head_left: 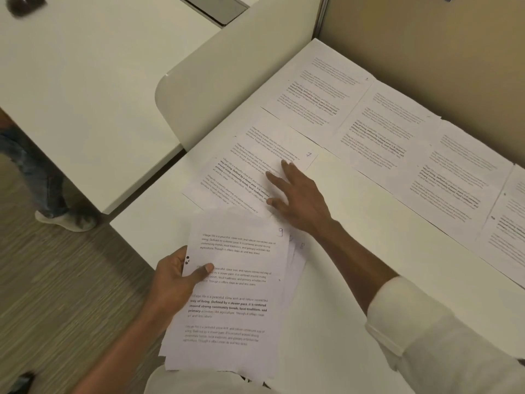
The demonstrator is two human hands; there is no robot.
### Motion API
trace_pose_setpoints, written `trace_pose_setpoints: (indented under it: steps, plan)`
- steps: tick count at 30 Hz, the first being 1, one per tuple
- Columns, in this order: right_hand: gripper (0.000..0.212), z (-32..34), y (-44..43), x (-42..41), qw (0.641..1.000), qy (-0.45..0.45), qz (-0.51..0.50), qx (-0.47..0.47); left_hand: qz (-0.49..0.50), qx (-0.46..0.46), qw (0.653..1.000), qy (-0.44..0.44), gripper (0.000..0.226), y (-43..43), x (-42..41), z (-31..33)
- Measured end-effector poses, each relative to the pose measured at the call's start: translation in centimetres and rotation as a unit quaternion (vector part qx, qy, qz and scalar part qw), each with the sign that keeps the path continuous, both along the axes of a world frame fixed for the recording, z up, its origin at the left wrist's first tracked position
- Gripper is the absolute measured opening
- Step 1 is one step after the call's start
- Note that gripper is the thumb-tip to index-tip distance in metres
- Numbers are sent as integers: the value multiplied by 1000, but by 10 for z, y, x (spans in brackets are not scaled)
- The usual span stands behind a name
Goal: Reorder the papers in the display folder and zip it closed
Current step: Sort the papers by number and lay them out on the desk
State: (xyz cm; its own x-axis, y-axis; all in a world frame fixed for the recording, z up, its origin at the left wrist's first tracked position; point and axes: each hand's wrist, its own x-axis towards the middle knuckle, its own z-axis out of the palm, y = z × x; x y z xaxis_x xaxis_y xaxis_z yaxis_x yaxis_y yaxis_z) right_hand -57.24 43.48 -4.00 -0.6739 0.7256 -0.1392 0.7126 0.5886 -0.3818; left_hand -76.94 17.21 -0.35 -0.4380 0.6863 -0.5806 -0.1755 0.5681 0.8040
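Gripping a stack of papers (233, 294) at its left edge, the left hand (173, 282) has its thumb curled over the top sheet and its fingers underneath. That top sheet bears a handwritten 9. A second sheet, marked 8, fans out from beneath it on the side away from the hand. The stack is held over the near edge of the table (341, 251).

Ahead and to the right of the left hand, the right hand (298, 194) lies flat with fingers straight and spread. It presses on a sheet marked 7 (264, 155) lying on the table and grasps nothing.

Beyond the right hand's fingertips, a row of sheets (383, 123) lies side by side along the partition (426, 38). Far left of both hands stand a chair (213, 81) and a shoe (65, 220).
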Motion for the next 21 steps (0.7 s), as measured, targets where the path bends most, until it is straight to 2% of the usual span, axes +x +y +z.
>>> trace_pose_setpoints:
  steps: [2,4,21]
  plan:
    - [73,-7,7,-15,997,-71,28,11,-8,-7,1000,10,31,-2,-1,-2]
    - [76,-11,8,-26,995,-95,28,22,-9,-11,1000,15,32,-5,-2,-4]
    - [78,-9,6,-64,995,-95,-1,13,10,-19,1000,17,31,-6,0,2]
